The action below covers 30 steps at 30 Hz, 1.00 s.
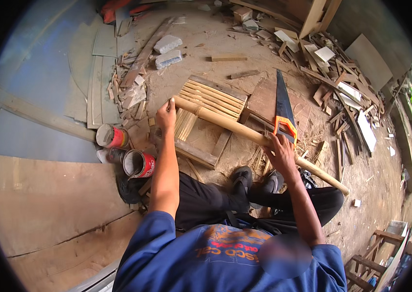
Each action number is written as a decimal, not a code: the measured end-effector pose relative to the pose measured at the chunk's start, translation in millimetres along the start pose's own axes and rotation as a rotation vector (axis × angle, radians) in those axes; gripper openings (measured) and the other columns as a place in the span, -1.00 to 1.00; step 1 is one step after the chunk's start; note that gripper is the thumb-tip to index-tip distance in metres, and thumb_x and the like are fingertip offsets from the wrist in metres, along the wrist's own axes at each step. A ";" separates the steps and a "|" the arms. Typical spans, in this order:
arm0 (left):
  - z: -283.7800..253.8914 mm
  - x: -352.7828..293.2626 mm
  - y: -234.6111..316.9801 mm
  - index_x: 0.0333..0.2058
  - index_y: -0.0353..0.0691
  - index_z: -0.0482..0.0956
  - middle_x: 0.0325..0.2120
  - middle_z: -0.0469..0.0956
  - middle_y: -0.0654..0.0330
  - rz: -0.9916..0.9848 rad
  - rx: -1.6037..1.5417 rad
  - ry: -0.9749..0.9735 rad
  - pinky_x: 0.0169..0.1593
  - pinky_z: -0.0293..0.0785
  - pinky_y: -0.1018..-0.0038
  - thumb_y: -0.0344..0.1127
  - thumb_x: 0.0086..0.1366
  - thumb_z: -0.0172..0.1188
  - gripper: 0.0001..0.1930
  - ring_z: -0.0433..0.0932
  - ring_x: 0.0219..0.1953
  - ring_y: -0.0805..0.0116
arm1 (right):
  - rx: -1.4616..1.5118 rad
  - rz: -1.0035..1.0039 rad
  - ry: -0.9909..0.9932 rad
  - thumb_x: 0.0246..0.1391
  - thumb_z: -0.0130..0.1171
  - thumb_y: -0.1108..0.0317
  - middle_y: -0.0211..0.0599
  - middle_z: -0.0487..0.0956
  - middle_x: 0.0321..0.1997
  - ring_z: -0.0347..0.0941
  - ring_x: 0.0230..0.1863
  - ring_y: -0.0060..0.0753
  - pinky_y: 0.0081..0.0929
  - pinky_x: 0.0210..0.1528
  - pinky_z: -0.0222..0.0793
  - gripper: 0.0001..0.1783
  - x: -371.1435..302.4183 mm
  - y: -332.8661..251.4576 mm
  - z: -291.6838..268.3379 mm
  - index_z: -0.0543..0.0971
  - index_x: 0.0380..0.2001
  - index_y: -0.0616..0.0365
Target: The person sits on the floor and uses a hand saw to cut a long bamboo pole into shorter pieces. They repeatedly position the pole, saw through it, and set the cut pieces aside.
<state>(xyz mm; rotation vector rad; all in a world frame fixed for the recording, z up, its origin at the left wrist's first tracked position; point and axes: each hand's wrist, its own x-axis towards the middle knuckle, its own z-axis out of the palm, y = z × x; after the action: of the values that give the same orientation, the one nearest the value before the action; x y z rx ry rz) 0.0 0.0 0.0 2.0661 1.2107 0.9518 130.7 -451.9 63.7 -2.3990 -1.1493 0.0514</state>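
Observation:
A pale bamboo pole [230,123] slants across in front of me, from upper left down past my right knee. My left hand [166,116] grips its far left end, thumb on top. Farther along, my right hand [281,152] is closed around the pole, beside the orange handle of a handsaw [283,104] with a dark blade. Under the pole is a low wooden frame [196,153] with several split bamboo slats [213,99] laid side by side across it. Part of the frame is hidden by the pole.
Two red paint cans [140,164] stand by my left forearm, near a plywood sheet [55,199]. Two grey blocks [168,59] lie beyond. Scrap wood [347,97] is heaped at the right, above a wooden ladder-like frame [368,263]. Shavings litter the dirt floor.

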 end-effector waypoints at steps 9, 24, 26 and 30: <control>-9.8 -8.1 23.6 -0.04 -0.14 0.73 -0.25 0.74 0.02 -0.003 -0.022 -0.037 -0.15 0.58 0.22 0.16 0.39 0.14 -0.51 0.71 -0.20 0.02 | 0.085 -0.153 0.334 0.13 0.29 0.36 -0.15 0.50 0.10 0.40 0.18 -0.03 -0.09 0.25 0.23 -0.56 48.5 -67.8 55.2 0.54 0.10 0.06; -8.3 -6.3 18.7 -0.01 -0.25 0.70 -0.19 0.73 0.00 0.042 -0.124 -0.054 -0.09 0.55 0.26 0.06 0.43 0.14 -0.53 0.71 -0.14 0.07 | 0.077 -0.053 0.139 0.22 0.21 0.18 -0.14 0.47 -0.05 0.45 0.01 -0.05 -0.09 0.03 0.29 -0.62 73.3 -71.6 78.8 0.55 0.10 -0.10; -7.4 -2.0 14.1 0.01 -0.27 0.67 -0.17 0.73 -0.01 0.034 -0.142 -0.087 -0.07 0.53 0.27 0.06 0.42 0.15 -0.51 0.70 -0.12 0.08 | 0.032 -0.043 0.153 0.19 0.24 0.23 -0.20 0.48 -0.08 0.46 -0.02 -0.07 -0.10 0.00 0.29 -0.63 74.2 -72.6 79.1 0.56 0.08 -0.09; -7.5 7.1 3.4 -0.04 -0.32 0.67 -0.26 0.72 0.05 0.114 -0.135 -0.133 -0.10 0.51 0.31 0.06 0.43 0.15 -0.51 0.66 -0.23 0.21 | 0.038 -0.026 0.153 0.18 0.22 0.23 -0.18 0.47 -0.06 0.45 0.01 -0.10 -0.11 0.00 0.27 -0.61 73.6 -73.6 80.6 0.54 0.09 -0.10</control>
<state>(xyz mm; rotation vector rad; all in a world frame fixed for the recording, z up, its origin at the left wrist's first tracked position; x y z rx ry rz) -1.9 5.7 9.1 2.0729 0.9438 0.9060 106.2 -325.5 36.5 -2.3105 -1.0992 -0.1157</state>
